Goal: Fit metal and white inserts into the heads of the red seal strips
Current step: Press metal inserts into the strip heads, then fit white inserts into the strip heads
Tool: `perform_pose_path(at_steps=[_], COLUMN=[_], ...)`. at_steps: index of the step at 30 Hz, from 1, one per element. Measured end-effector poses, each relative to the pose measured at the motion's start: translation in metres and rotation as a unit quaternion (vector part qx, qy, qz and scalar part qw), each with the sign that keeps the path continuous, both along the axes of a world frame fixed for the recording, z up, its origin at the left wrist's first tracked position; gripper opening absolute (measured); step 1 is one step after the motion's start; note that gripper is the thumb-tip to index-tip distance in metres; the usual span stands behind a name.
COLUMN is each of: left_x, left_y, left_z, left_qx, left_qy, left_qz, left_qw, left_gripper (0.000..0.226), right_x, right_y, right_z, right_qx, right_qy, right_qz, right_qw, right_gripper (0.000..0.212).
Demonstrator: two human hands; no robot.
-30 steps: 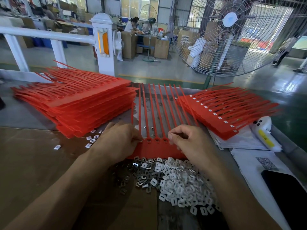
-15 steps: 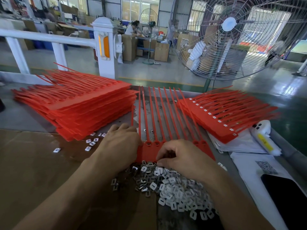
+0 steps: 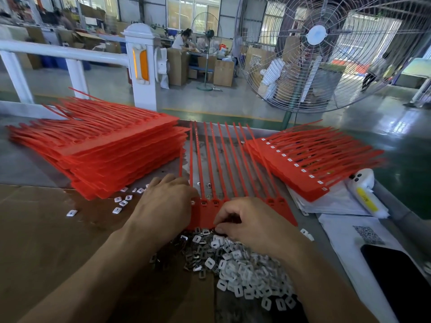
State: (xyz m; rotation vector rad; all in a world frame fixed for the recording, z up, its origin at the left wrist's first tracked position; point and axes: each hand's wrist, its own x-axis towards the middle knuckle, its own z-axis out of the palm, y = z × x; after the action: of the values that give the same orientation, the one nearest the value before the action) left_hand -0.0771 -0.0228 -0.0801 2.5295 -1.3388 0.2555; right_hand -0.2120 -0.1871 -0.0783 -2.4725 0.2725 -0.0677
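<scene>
Nearest on the desk (image 3: 35,164) lies a heap of white inserts (image 3: 247,273), with metal inserts (image 3: 198,252) at its left edge. The right hand (image 3: 254,224) curls its fingers (image 3: 221,221) down at the heap's far edge; whether they pinch a piece I cannot tell. The left hand (image 3: 166,206) rests on the red seal strip sheet (image 3: 210,213), fingers loosely bent. Its heads face the person, and the tails run straight away. A tall strip stack (image 3: 112,148) flanks it left, a fitted stack (image 3: 310,164) right, and a floor fan (image 3: 326,50) stands beyond.
</scene>
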Motion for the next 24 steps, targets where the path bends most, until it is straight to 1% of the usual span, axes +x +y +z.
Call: perform_pose_path(at_steps=[6,16,18,21,24], left_x=[-0.0026,-0.0057,-0.0052,-0.0046,-0.0072], left_y=[-0.0004,-0.0011,-0.0010,-0.0015,-0.0041], left_z=[0.0008,0.0012,-0.0001,-0.0019,-0.0013], left_qx=[-0.020,-0.057,-0.062,-0.083,-0.120], left_qy=[0.018,0.032,0.036,0.048,0.071], left_qz=[-0.014,-0.033,-0.040,-0.054,-0.084], left_qw=[1.000,0.997,0.997,0.994,0.987], left_gripper=[0.035,0.034,0.034,0.032,0.023], right_x=[0.0002,-0.0016,-0.0023,-0.0014,0.0019], right_y=[-0.0016,0.0005,0.0000,-0.0006,0.0015], right_z=[-0.0011,0.0004,0.0009,-0.0005,-0.0027], right_qx=[-0.004,-0.019,-0.005,0.034,0.109], right_qy=[0.003,0.002,-0.003,-0.048,-0.096], right_qz=[0.002,-0.002,-0.004,-0.034,-0.087], right_qw=[1.000,1.000,1.000,0.998,0.986], right_gripper=[0.015,0.011,0.010,0.009,0.009])
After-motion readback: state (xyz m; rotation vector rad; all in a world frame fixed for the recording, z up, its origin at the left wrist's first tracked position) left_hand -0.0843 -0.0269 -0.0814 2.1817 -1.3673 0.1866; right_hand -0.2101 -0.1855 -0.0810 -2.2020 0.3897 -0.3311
